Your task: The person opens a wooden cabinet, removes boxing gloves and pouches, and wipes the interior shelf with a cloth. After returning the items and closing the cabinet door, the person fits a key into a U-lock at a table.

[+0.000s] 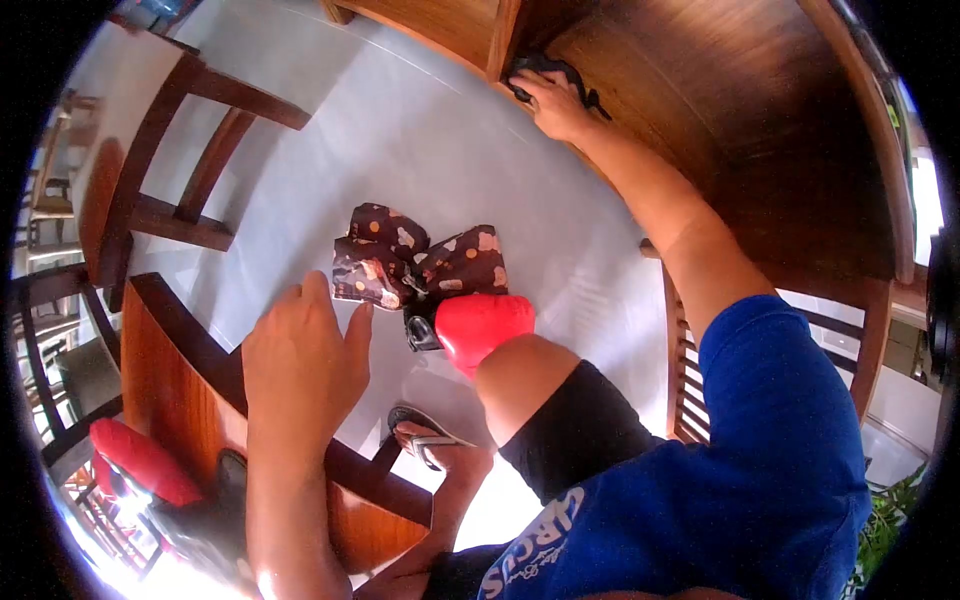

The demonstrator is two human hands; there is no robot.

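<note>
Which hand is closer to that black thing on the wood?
Right. The right hand is touching the black thing; the left hand is well away from it, in the air.

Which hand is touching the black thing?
The right hand, the one stretched out to the wooden furniture. Its fingers are on the black thing. The left hand touches nothing I can see.

The dark brown cloth garment [470, 262] is patterned with orange dots and pale pink patches; the blue fabric shirt [790, 380] is lettered in white.
</note>
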